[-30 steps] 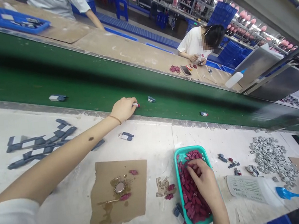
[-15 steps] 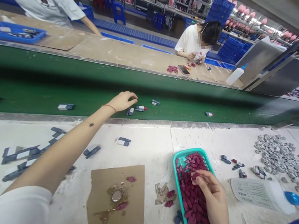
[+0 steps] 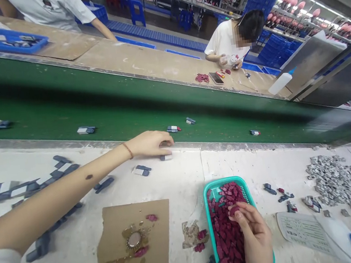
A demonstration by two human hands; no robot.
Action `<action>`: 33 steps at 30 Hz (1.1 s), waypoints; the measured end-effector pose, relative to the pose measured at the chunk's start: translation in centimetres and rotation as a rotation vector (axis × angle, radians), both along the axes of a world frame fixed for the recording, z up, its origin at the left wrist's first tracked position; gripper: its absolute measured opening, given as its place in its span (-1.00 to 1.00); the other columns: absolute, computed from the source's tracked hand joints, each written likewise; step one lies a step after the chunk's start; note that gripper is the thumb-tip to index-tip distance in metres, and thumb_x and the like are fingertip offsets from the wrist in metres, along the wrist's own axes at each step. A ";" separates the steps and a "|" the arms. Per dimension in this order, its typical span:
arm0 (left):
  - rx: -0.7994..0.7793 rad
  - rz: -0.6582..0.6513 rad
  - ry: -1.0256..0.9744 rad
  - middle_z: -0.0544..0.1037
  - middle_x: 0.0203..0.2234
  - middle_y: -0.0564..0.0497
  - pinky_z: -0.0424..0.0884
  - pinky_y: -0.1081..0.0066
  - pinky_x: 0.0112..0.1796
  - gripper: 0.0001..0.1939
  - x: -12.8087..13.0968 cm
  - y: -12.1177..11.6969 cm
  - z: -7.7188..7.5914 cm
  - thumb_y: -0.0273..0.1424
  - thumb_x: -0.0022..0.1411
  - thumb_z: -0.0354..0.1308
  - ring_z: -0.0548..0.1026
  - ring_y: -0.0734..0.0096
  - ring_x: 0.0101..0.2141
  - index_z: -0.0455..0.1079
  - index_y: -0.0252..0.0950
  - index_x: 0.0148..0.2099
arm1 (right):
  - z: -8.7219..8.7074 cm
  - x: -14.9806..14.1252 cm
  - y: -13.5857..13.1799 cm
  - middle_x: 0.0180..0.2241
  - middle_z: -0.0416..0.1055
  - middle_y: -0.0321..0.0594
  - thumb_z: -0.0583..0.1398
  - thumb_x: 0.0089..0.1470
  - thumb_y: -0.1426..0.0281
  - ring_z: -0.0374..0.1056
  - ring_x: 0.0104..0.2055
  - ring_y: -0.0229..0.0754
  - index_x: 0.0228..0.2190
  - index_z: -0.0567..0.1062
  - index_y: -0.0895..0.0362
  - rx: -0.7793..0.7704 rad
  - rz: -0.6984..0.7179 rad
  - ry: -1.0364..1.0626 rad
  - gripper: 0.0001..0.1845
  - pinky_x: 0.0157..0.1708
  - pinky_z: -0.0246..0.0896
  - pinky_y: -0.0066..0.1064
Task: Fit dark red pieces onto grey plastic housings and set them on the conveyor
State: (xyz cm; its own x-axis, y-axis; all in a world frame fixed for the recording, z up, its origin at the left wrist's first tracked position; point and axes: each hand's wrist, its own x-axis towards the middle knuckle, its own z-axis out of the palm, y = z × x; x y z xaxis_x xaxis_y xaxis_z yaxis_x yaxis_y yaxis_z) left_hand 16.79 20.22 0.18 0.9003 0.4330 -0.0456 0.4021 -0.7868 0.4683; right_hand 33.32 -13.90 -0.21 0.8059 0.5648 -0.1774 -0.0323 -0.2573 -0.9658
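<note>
My left hand (image 3: 153, 143) is at the near edge of the green conveyor belt, fingers curled down over a small blue-grey and white plastic piece (image 3: 166, 158) on the white table; the fingers partly hide it. Between thumb and fingers of my right hand (image 3: 256, 234) is a small dark red piece (image 3: 234, 210), held over a turquoise basket (image 3: 210, 224) full of similar pieces. Another blue-grey and white piece (image 3: 142, 170) lies just left of my left hand. Below it, a cardboard sheet (image 3: 159, 251) carries a round metal cap (image 3: 134, 240), wet stains and two red pieces.
Several grey-and-white pieces ride on the green belt (image 3: 122, 112). A heap of small grey parts (image 3: 336, 185) and a white bottle with a blue nozzle (image 3: 313, 232) lie at right. More blue-grey pieces (image 3: 20, 190) sit at left. Two people are across the belt.
My left hand has come nearer from over the belt, drawing a blue-grey and white piece onto the table edge. Pieces on the belt have shifted right. My right hand keeps its red piece.
</note>
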 end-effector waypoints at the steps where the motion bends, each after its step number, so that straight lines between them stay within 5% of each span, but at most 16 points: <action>1: 0.028 0.009 -0.034 0.57 -0.20 -0.04 0.39 0.40 -0.22 -0.70 1.4 0.0 0.1 -0.22 0.18 0.06 0.51 0.22 -0.22 0.47 -0.25 -0.13 | 0.0 0.0 0.0 -0.34 0.59 -0.13 0.35 -0.08 0.19 0.52 -0.36 -0.10 -0.24 0.58 0.14 0.003 -0.017 0.018 -0.62 -0.32 0.48 -0.33; 6: 0.066 0.149 -0.155 0.34 0.15 -0.21 0.15 0.09 0.12 -0.56 9.2 1.7 -0.5 -0.44 0.24 -0.02 0.26 -0.01 0.13 0.28 -0.33 0.17 | 0.1 0.0 -0.1 -0.37 0.61 -0.11 0.39 -0.15 0.19 0.55 -0.33 -0.05 -0.33 0.62 0.14 0.038 -0.061 0.136 -0.66 -0.31 0.50 -0.27; 10: -0.030 0.192 -0.184 0.50 -0.06 -0.23 0.24 0.06 0.06 -0.69 12.9 2.0 -1.5 -0.57 0.13 0.06 0.37 -0.05 0.04 0.44 -0.37 -0.07 | 0.2 0.1 -0.3 -0.43 0.60 -0.12 0.39 -0.14 0.21 0.54 -0.36 -0.06 -0.40 0.61 0.15 0.063 -0.029 0.156 -0.71 -0.35 0.50 -0.29; 14: -0.161 0.258 -0.294 0.55 -0.21 -0.21 0.30 0.07 0.02 -0.85 12.5 0.8 -1.2 -0.52 0.17 0.08 0.44 -0.02 -0.02 0.45 -0.36 -0.22 | 0.9 -1.2 0.0 -0.43 0.57 -0.17 0.38 -0.13 0.26 0.51 -0.41 -0.14 -0.44 0.60 0.14 0.073 -0.029 0.032 -0.78 -0.40 0.48 -0.37; 20: -0.506 0.367 -0.493 0.59 -0.24 -0.19 0.51 0.27 -0.22 -0.72 3.7 -2.7 1.0 -0.39 0.29 0.01 0.59 0.25 -0.26 0.31 -0.42 0.00 | 1.6 -6.6 2.0 -0.39 0.55 -0.16 0.30 0.00 0.40 0.50 -0.40 -0.17 -0.43 0.62 0.09 0.088 0.339 -0.219 -0.95 -0.47 0.44 -0.47; 25: -1.197 0.546 -0.679 0.55 -0.33 -0.03 0.50 0.32 -0.27 -0.63 -7.2 -7.7 2.2 -0.32 0.08 0.28 0.59 0.23 -0.26 0.37 -0.27 -0.05 | 0.5 -11.9 4.8 -0.39 0.55 -0.19 0.19 0.15 0.45 0.49 -0.36 -0.18 -0.34 0.61 0.06 0.153 0.675 -0.487 -0.83 -0.36 0.45 -0.42; 29: -1.232 0.733 -0.627 0.52 -0.45 0.03 0.41 0.44 -0.41 -0.70 -13.0 -11.9 1.5 -0.27 -0.06 0.40 0.51 0.35 -0.41 0.43 -0.25 -0.30 | -0.9 -14.0 6.8 -0.36 0.55 -0.16 0.08 0.24 0.47 0.49 -0.33 -0.16 -0.28 0.57 0.08 0.194 0.869 -0.645 -0.75 -0.32 0.46 -0.37; 33: -1.353 0.841 -0.680 0.49 -0.50 0.06 0.27 0.52 -0.55 -0.68 -15.5 -15.2 -0.5 -0.22 -0.12 0.44 0.42 0.43 -0.48 0.42 -0.25 -0.39 | -2.2 -14.5 7.7 -0.35 0.52 -0.14 0.03 0.27 0.50 0.47 -0.31 -0.14 -0.26 0.55 0.09 0.168 0.998 -0.745 -0.71 -0.31 0.46 -0.33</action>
